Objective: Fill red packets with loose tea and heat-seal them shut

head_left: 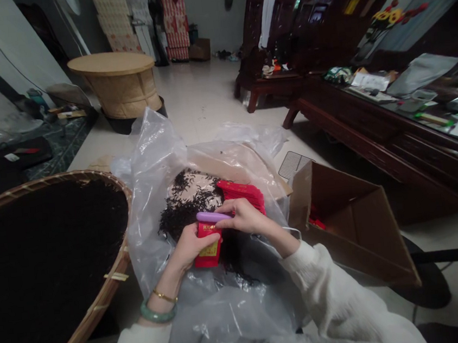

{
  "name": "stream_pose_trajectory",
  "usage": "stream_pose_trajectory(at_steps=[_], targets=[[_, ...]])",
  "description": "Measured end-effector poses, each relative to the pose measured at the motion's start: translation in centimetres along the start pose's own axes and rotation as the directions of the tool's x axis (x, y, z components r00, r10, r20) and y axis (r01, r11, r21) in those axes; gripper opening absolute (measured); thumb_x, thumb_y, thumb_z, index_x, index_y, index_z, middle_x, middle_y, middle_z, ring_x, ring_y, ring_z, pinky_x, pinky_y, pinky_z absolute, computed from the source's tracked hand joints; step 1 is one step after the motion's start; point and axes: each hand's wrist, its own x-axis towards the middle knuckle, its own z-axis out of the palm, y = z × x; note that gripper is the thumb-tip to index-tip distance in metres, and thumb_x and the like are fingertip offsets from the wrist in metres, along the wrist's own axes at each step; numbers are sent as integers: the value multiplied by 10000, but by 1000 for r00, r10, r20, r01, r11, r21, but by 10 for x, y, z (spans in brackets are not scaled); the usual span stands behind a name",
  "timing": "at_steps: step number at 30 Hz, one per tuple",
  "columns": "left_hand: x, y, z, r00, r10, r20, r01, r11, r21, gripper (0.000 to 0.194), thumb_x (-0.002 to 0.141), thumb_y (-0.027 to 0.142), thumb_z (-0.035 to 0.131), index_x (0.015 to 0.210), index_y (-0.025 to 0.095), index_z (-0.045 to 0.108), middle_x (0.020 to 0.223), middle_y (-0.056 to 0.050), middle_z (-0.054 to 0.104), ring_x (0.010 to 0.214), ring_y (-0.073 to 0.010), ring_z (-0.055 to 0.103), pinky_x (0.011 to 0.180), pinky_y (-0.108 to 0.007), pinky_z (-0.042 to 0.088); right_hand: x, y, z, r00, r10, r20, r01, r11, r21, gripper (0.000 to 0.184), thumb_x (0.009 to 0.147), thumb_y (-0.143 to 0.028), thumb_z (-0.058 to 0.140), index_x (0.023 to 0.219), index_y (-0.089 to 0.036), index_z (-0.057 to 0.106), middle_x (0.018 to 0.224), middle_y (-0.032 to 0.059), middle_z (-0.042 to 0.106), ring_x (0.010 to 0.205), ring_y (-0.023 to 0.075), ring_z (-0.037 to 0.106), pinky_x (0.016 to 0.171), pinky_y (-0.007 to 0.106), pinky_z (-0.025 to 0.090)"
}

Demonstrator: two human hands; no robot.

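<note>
My left hand (193, 244) grips a small red packet (209, 258) with a yellow label and gold print, its top edge facing away from me. In my right hand (244, 216) is a slim purple hand tool (213, 216), closed between thumb and fingers. The tool lies across the top of the packet; whether the packet's mouth is open, I cannot tell. Just beyond my right hand stands a row of red packets (242, 194). Loose dark tea leaves (184, 209) lie beside them, inside a big clear plastic bag (152, 141) spread before me.
At my left is a wide woven tray (124, 204) full of dark leaves. An open cardboard box (358, 234) with red packets inside stands at right. Farther off are a round wicker table (119, 63) and a long dark wooden table (349, 110) with clutter.
</note>
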Motion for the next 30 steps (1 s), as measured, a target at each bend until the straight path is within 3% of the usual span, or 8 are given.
stream_pose_trajectory(at_steps=[7,12,20,23,25,30], targets=[[0,0,1,999,11,-45,-11,1000,0,493,460,354,909,835,117,695,733,-69,757,658,-215,705,644,-304,537,-2,-1,1,999,-12,-37,11,1000,-28,200,780,-254,765,974,-206,775,801,11,665,721,153,577,665,249,406],[2,2,-1,983,144,-114,-148,989,-25,501,501,442,878,861,129,728,789,-49,764,708,-195,692,691,-284,523,-2,2,3,998,10,-55,-11,1000,-22,219,768,-238,773,985,-217,776,804,11,671,738,165,585,671,255,411],[3,5,-3,971,172,-164,-174,985,3,492,482,501,866,785,144,712,723,-34,743,690,-201,685,655,-276,514,-2,16,0,985,129,-110,-114,985,131,320,792,-354,722,1048,-163,732,863,24,716,753,187,625,673,273,452],[3,5,-3,960,189,-207,-204,977,-55,514,457,472,884,810,152,690,730,-25,738,706,-190,690,684,-273,524,-3,27,-3,956,179,-231,-202,976,-77,219,821,-285,685,981,-141,724,878,53,706,777,202,626,717,295,455],[3,6,-3,951,196,-237,-225,969,-99,522,452,452,890,824,156,675,735,-15,736,684,-167,681,684,-264,527,-5,35,-2,950,159,-267,-231,935,-267,231,826,-227,676,1039,-145,706,959,87,696,880,230,627,785,319,455],[4,6,1,933,201,-298,-251,957,-143,470,460,438,890,770,162,668,640,23,693,569,-122,622,597,-235,507,-9,40,5,951,199,-238,-288,850,-440,593,822,-340,722,1348,-142,533,1179,171,617,1088,305,570,889,389,446]])
